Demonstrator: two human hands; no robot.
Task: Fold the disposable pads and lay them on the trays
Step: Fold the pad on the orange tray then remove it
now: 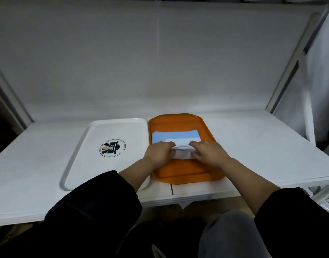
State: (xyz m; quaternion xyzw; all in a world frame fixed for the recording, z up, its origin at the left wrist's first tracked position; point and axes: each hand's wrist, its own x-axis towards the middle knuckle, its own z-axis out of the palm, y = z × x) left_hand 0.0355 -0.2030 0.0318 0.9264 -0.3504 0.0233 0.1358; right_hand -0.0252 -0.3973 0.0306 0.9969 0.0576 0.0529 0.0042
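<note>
An orange tray (184,172) lies on the white table, right of a white tray (96,146) with a round dark logo. On the orange tray sits a blue and white disposable pad (175,136), folded flat at its far part. Its near white edge (182,152) is bunched up between my hands. My left hand (159,152) grips the left end of that white fold. My right hand (209,152) grips the right end, fingers curled over it. Both forearms in dark sleeves reach in from below.
The white table (253,146) ends at a front edge near my body. A white wall panel stands behind the trays. A metal frame post (290,71) and shelving rise at the right. My knees show under the table.
</note>
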